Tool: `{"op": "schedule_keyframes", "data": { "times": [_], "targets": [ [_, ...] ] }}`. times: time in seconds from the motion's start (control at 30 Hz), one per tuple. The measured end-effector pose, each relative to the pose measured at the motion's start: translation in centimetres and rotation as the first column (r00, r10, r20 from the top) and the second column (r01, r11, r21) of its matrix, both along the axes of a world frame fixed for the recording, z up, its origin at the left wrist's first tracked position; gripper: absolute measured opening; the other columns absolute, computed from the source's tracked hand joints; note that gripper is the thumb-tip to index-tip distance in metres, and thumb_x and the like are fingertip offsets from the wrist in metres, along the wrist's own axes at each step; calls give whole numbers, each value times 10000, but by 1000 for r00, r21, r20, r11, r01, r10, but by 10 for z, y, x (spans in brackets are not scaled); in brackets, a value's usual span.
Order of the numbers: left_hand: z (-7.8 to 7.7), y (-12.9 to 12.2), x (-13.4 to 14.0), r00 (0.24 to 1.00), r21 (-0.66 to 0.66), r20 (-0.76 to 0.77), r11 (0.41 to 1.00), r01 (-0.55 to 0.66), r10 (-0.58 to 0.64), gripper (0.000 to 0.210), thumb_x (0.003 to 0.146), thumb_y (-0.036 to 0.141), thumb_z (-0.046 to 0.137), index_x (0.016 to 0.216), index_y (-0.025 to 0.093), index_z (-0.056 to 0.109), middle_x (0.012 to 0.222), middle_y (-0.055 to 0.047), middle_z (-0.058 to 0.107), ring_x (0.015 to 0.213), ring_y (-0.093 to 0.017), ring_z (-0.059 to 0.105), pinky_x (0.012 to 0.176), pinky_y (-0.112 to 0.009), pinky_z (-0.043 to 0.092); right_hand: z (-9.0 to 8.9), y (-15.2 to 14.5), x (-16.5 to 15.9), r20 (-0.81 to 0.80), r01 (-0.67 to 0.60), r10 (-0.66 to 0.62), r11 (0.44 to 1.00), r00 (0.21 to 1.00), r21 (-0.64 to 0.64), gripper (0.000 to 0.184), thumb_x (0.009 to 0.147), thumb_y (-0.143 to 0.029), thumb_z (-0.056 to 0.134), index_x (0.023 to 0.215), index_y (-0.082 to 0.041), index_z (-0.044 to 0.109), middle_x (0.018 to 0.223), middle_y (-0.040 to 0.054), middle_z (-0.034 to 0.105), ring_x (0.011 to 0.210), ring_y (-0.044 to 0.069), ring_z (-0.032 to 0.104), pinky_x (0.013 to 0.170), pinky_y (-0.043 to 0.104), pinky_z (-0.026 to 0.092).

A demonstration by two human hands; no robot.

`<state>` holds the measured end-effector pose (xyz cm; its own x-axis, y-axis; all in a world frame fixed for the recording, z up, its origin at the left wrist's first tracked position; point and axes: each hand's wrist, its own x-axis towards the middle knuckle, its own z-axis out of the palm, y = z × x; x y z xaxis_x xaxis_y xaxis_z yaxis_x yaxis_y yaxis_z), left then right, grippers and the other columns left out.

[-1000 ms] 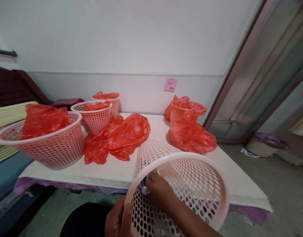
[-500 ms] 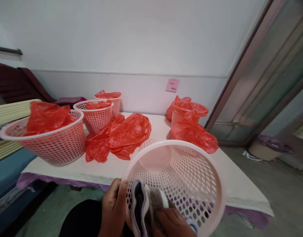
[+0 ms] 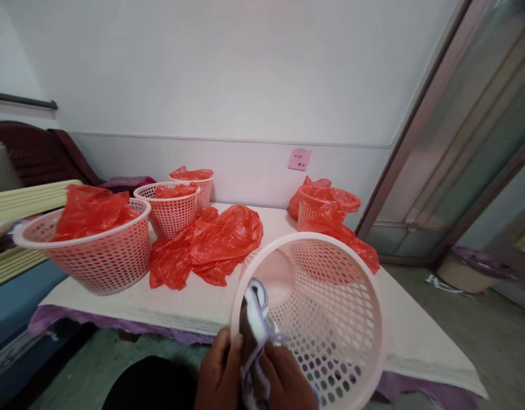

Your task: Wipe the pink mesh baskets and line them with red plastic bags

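A pink perforated plastic basket [image 3: 373, 319] lies tipped toward me at the table's front, its mouth facing my hands. My left hand [image 3: 220, 370] is closed on the basket's left rim, thumb inside. My right hand [image 3: 283, 376] grips a folded cloth [image 3: 256, 319], grey-brown and white with a purple-stitched edge, at the basket's mouth. The cloth's top reaches inside against the left wall. Its lower part is hidden by my fingers and the frame's edge. Behind the basket, a crumpled red plastic bag [image 3: 228, 239] lies on the white-covered table [image 3: 194, 307].
At the left stands a pink basket [image 3: 104, 267] with a red bag in it; two more baskets [image 3: 171, 213] stand behind. Another red-lined basket [image 3: 307, 213] is at the back right. A pink note [image 3: 299, 159] is on the wall. A bin [image 3: 467, 273] stands on the floor.
My right hand has moved the cloth forward and deeper into the basket, and the cloth has turned. My left hand and the basket's near rim have shifted slightly right in view.
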<state>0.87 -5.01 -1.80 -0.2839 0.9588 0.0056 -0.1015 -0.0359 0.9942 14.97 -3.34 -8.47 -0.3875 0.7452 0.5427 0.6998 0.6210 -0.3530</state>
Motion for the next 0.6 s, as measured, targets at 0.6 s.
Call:
{"op": "schedule_keyframes", "data": {
  "times": [0.6],
  "targets": [
    [-8,-6,-8,979,104,-141,986,-132,146,423,884,548,516,611,229,465,551,58,400,564,-125,416,568,-249,337,43,67,23,547,253,-58,924,835,-288,358,808,-47,510,1053,-221,703,976,129,677,891,276,654,718,347,509]
  ]
}}
